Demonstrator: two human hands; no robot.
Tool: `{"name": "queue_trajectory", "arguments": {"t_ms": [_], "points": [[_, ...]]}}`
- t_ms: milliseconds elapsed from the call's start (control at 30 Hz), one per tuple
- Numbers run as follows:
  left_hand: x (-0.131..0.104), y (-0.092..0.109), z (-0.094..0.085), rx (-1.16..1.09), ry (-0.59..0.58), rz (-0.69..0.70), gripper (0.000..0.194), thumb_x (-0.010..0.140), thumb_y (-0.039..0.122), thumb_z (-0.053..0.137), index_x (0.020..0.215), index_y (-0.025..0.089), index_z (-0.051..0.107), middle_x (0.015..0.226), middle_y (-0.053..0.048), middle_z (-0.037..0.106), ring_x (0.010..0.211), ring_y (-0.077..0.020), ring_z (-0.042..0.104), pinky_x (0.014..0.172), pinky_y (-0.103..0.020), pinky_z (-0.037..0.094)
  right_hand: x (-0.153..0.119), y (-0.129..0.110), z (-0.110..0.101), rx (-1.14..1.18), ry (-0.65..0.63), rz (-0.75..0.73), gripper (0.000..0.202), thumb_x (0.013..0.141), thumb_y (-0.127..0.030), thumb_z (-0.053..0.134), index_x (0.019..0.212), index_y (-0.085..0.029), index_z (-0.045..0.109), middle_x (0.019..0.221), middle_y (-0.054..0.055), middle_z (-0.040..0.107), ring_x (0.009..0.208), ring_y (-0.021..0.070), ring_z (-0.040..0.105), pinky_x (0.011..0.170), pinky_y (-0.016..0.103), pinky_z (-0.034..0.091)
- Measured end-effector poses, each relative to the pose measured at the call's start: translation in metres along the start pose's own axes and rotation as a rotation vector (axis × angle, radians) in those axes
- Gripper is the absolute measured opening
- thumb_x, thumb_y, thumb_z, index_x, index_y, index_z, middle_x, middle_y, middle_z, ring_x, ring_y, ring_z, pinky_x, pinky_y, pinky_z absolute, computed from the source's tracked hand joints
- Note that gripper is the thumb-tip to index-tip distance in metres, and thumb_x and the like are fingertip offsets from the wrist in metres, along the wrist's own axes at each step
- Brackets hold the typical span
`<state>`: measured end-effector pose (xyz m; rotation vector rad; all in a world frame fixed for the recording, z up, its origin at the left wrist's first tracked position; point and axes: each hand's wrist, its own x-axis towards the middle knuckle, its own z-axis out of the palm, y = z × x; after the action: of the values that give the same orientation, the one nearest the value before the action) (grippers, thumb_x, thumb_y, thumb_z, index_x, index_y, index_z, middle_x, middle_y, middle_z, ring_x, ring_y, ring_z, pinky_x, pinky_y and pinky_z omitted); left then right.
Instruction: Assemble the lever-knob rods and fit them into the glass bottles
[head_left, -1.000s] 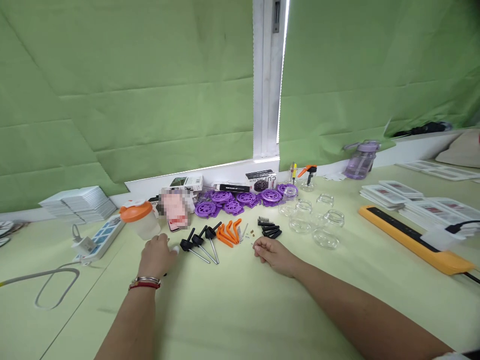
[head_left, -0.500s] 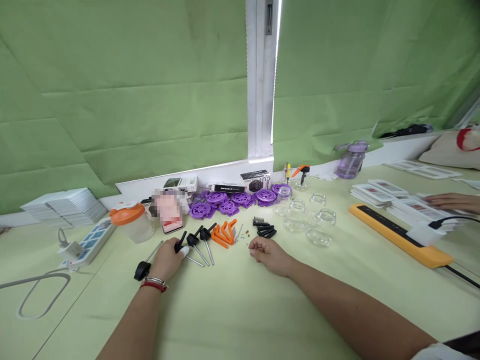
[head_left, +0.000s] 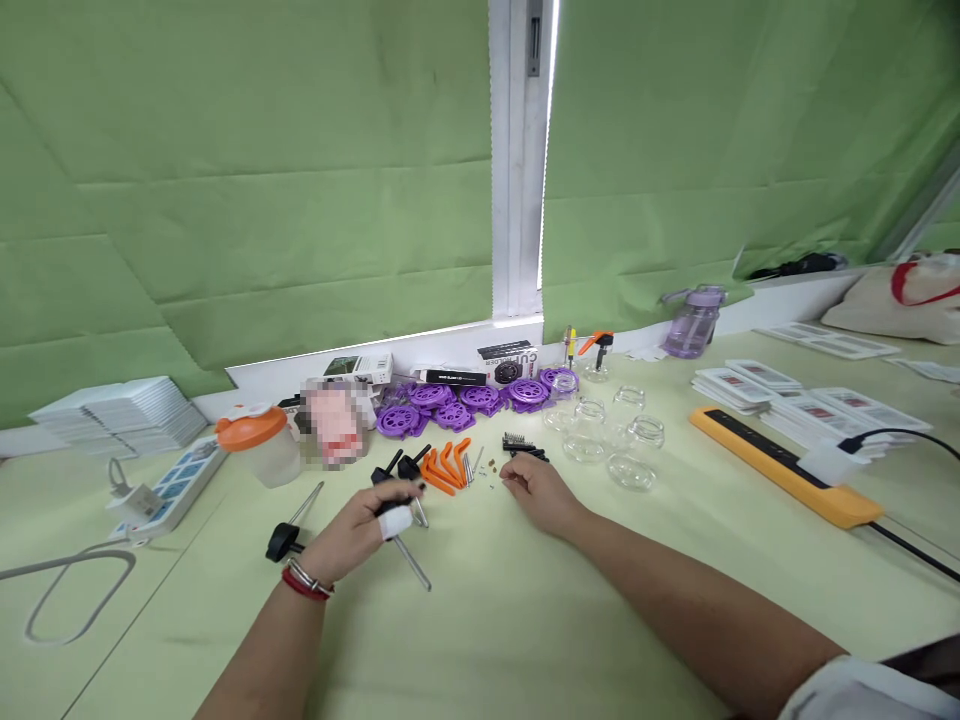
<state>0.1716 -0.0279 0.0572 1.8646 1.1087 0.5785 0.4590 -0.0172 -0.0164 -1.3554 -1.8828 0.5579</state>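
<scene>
My left hand (head_left: 360, 528), with a white wrap on the thumb, is closed around the black head of a metal rod (head_left: 414, 565); the rod slants down to the right above the table. More black-headed rods lie near, one of them (head_left: 282, 541) left of my wrist. My right hand (head_left: 546, 496) rests on the table with fingers curled together; what they hold, if anything, is hidden. Just behind it are black tubes (head_left: 537, 454) and a cluster of small springs or screws (head_left: 516, 440). Orange levers (head_left: 447, 468), thin metal pins and tiny brass bits (head_left: 492, 465) lie between my hands.
Clear jars (head_left: 631, 470) stand right of centre, purple wheel-shaped parts (head_left: 480, 398) at the back. An orange-lidded cup (head_left: 259, 440), a pixelated phone-like object and a white power strip (head_left: 176, 490) are left. A yellow power strip (head_left: 780, 470) and white card stacks sit right.
My left hand has moved right and lifted a black-headed rod, now turned across the hand. My right hand has shifted slightly toward the black tubes. Another person's hand has left the right edge.
</scene>
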Motion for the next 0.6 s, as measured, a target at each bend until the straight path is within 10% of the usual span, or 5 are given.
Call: {"name": "queue_trajectory", "arguments": {"t_ms": [133,433,600], "points": [[0.003,0.008,0.013,0.064,-0.341,0.06,0.031,0.076,0.045,0.057,0.071,0.014,0.062,0.065,-0.001,0.052,0.063,-0.0116,0.043,0.06,-0.024,0.037,0.021,-0.003,-0.009,-0.269,-0.067,-0.026,0.02,0.084,-0.015,0.049,0.089,-0.02,0.068,0.095,0.005,0.061,0.089,0.0179,0.055,0.073,0.028,0.039],[0.004,-0.013,0.01,-0.016,-0.535,-0.085,0.051,0.041,0.039,0.083,0.078,0.016,0.055,0.065,0.005,0.045,0.058,-0.0085,0.036,0.049,-0.019,0.028,0.049,-0.003,0.003,-0.523,-0.195,-0.039,0.019,0.08,-0.014,0.056,0.083,-0.02,0.073,0.087,0.01,0.065,0.091,0.0245,0.054,0.069,0.03,0.036],[0.004,-0.01,0.014,0.066,-0.569,-0.097,0.047,0.045,0.036,0.081,0.079,0.017,0.054,0.067,0.005,0.047,0.058,-0.0084,0.038,0.048,-0.019,0.03,0.049,0.003,0.008,-0.539,-0.196,-0.028,0.019,0.081,-0.014,0.055,0.08,-0.02,0.073,0.084,0.009,0.065,0.089,0.0244,0.055,0.067,0.03,0.036]]}}
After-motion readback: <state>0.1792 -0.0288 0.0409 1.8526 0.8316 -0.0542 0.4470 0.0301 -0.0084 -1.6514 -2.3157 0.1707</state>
